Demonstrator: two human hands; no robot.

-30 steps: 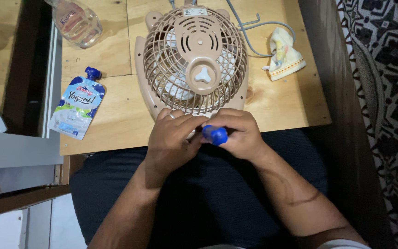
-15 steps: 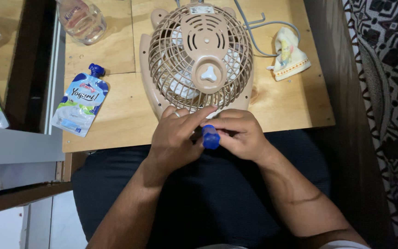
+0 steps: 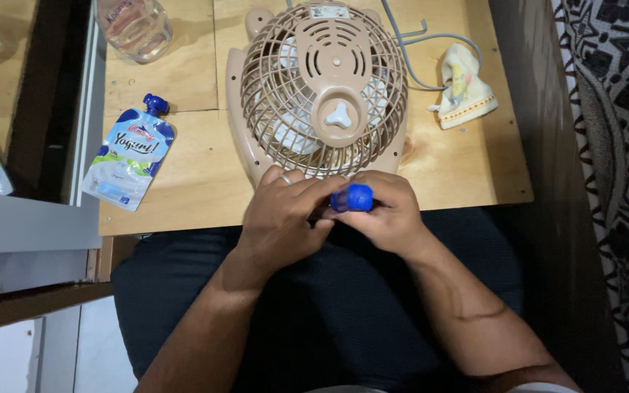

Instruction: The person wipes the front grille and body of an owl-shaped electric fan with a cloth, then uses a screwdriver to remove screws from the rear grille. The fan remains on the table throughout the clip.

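A beige table fan (image 3: 325, 87) lies face up on the wooden tabletop (image 3: 183, 182). Both my hands meet at its near edge, over my lap. My right hand (image 3: 391, 218) grips a small blue rounded handle (image 3: 353, 198), whose end points up toward me. My left hand (image 3: 278, 218), with a ring on one finger, pinches the part just left of the blue piece. That part is hidden by my fingers. Whether the object touches the fan I cannot tell.
A white and blue spouted pouch (image 3: 129, 153) lies left of the fan. A clear bottle (image 3: 134, 25) lies at the back left, and a crumpled cloth (image 3: 464, 91) with a grey cable (image 3: 416, 36) at the right. A patterned rug (image 3: 613, 145) runs along the right.
The blue handle has swung up and slightly right, closer to the fan's rim. Both hands shifted a little toward the fan and stayed closed around it.
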